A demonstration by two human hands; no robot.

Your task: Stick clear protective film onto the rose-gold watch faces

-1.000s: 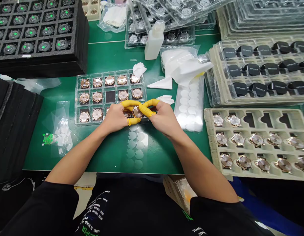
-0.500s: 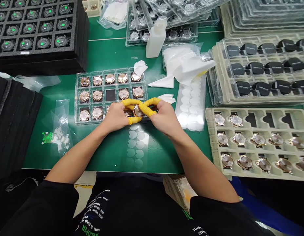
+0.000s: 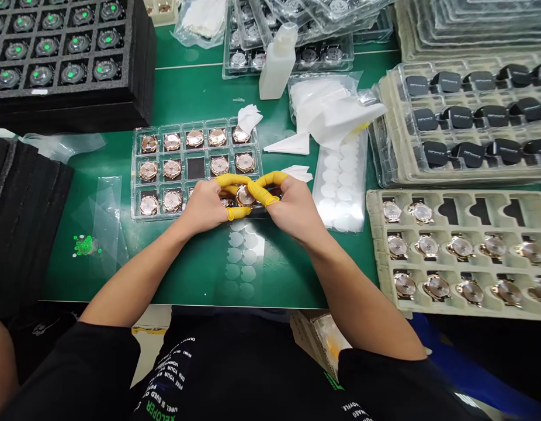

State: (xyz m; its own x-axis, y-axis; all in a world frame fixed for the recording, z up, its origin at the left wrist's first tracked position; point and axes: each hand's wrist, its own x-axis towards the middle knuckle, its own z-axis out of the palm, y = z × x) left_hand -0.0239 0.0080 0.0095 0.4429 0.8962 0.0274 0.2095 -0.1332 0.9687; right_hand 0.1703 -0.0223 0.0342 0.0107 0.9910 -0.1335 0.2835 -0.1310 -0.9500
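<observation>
Head view: near the centre of the frame, the left hand (image 3: 208,207) and the right hand (image 3: 291,204) come together on one round watch (image 3: 245,196), their fingertips drawn in narrow. The left fingers curve around its left side, index above and thumb below, while the right thumb and fingers meet it from the right. This grip by the edge probably steadies a small, smooth piece and leaves its round surface uncovered; which side of it faces up, I cannot tell. Yellow finger covers (image 3: 238,214) sheathe the gripping digits, likely to keep prints off the polished metal.

The watch is over the lower right part of a clear tray (image 3: 183,153); whether it touches the tray is hidden by the hands. Working there presumably keeps any slip short. The tray's compartments hold similar watches singly, which should stop them rubbing. A crumpled tissue (image 3: 249,118) sits on its upper right corner, perhaps parked within reach.

Just below the hands, a clear strip of round films (image 3: 241,257) lies flat on the green table (image 3: 292,275), close enough to pick from. At the right of the frame, a beige tray (image 3: 377,245) keeps more watches apart in rows. A white bottle (image 3: 277,64) stands at upper centre, away from the elbows.
</observation>
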